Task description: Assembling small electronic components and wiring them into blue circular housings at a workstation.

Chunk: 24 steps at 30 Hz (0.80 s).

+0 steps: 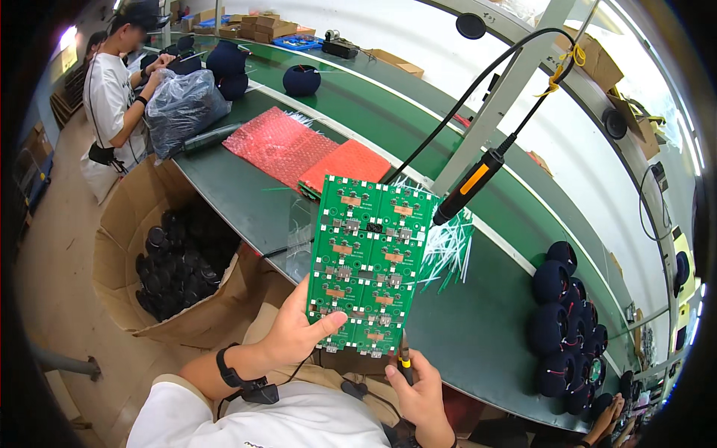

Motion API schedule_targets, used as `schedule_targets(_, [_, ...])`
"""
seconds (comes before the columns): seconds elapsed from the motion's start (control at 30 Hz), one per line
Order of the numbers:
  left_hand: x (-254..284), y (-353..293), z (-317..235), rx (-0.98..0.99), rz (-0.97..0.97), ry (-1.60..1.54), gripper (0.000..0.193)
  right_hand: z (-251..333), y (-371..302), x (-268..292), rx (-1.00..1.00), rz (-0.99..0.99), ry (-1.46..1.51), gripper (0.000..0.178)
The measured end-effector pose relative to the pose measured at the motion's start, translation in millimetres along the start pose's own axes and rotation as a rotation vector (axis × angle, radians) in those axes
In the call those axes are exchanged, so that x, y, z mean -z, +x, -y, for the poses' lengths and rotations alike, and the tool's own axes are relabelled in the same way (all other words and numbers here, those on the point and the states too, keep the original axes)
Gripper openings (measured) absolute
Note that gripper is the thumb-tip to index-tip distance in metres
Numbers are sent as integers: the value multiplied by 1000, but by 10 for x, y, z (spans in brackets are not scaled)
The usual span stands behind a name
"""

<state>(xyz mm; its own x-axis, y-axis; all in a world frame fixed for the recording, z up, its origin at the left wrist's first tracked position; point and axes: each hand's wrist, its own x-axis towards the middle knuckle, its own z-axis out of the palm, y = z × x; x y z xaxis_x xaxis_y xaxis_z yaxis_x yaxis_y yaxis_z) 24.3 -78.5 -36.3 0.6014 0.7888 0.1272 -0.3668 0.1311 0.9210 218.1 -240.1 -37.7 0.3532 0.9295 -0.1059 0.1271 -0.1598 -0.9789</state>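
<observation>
My left hand (302, 328) grips the lower left corner of a green circuit board panel (366, 269), its thumb lying on the face. The panel is tilted up toward me and carries rows of repeated small circuits with metal connectors and copper-coloured patches. In my right hand (418, 396) is a slim hand tool (404, 361), seemingly pliers, with a black and yellow handle. Its tip points up at the panel's lower right edge; whether it touches cannot be made out. Behind the panel, red bubble wrap (343, 170) lies over more green boards.
A black and orange electric screwdriver (470, 187) hangs just right of the panel. White cable ties (448, 250) lie on the green bench (485, 313). Dark round housings (553, 328) are stacked at right. A carton (119, 261) of black parts stands left. A co-worker (119, 89) works at far left.
</observation>
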Motion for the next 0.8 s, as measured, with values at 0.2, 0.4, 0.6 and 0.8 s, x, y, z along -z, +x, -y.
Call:
schedule_targets(0.2, [-13, -50, -5, -52, 0, 65, 57, -5, -44, -24, -27, 1, -75, 20])
schedule_targets(0.4, [15, 12, 10, 61, -81, -117, 44, -91, -18, -78, 38, 22, -74, 19])
schedule_targets(0.6, [26, 56, 249, 139, 62, -600, 43, -123, -48, -138, -108, 325, 638, 16])
schedule_targets(0.8, [95, 28, 159, 45, -38, -278, 45, -35, 106, -41, -70, 65, 103, 17])
